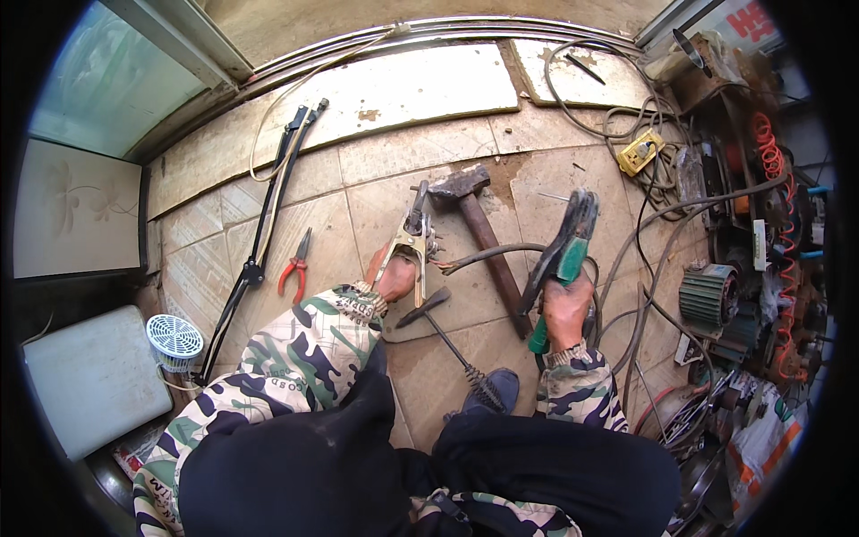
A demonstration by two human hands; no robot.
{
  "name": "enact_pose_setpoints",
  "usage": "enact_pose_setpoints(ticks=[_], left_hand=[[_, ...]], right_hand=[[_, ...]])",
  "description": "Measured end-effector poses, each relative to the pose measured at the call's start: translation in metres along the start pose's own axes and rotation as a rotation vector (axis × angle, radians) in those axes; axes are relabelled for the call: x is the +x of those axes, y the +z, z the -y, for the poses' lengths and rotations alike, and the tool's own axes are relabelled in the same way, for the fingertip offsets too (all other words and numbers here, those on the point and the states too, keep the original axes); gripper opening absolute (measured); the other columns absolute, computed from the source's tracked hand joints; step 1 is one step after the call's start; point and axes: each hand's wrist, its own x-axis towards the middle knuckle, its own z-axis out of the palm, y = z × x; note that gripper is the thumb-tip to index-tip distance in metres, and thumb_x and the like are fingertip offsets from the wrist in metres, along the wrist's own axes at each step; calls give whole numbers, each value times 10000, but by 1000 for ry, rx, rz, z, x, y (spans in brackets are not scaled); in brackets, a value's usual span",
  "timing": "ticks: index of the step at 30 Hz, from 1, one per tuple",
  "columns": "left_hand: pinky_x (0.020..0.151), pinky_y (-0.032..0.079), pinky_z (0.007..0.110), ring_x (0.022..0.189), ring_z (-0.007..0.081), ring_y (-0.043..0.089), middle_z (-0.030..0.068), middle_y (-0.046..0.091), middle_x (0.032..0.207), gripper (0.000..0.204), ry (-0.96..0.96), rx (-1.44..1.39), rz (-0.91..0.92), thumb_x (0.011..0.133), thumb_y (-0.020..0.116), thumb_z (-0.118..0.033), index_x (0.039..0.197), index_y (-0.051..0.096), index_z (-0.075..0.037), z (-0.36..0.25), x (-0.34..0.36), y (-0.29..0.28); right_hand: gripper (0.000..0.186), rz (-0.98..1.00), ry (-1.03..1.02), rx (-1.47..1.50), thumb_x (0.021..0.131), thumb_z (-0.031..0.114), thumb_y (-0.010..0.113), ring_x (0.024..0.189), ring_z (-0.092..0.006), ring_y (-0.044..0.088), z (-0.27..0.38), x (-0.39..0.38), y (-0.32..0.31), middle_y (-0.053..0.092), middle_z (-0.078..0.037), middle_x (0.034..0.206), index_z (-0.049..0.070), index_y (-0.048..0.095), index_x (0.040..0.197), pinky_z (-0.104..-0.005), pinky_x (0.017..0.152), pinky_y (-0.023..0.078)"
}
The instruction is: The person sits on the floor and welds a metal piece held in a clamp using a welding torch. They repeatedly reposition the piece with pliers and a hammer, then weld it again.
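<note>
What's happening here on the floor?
A person crouches over a tiled floor. The left hand grips a brass-coloured clamp with a cable attached; the right hand holds a green-handled electrode holder raised off the floor. A hammer lies between them, red pliers to the left.

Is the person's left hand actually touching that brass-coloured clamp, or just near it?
Touching. The head view shows the left hand wrapped around the handles of the brass-coloured clamp, with no gap between them. The right hand grips a green-handled electrode holder.

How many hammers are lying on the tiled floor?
2: a sledge hammer between the hands, and a small chipping hammer nearer the knees. More may hide in the clutter at right.
</note>
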Motion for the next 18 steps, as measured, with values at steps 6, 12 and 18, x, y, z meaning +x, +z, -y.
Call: enact_pose_setpoints(ticks=[6,12,18], left_hand=[[854,522,435,945,362,651,217,677,1010,278,2,-15,25,887,548,-145,1099,656,-1,-22,-3,-9],[829,511,414,886,335,617,195,641,947,261,45,53,-1,852,528,-105,1060,636,10,-21,-4,-6],[801,516,427,880,332,639,185,657,930,216,-15,-114,3,880,554,-147,1028,660,-30,-49,-3,-21]], right_hand=[[211,-11,25,58,777,14,555,741,-197,642,0,-2,0,664,-104,783,-43,642,960,-337,719,517],[228,45,13,75,792,26,558,739,-201,646,0,1,-6,671,-122,796,-47,639,992,-346,709,516],[283,77,-46,179,788,-30,493,763,-178,650,28,-15,-4,669,-84,841,-32,626,1037,-312,707,529]])
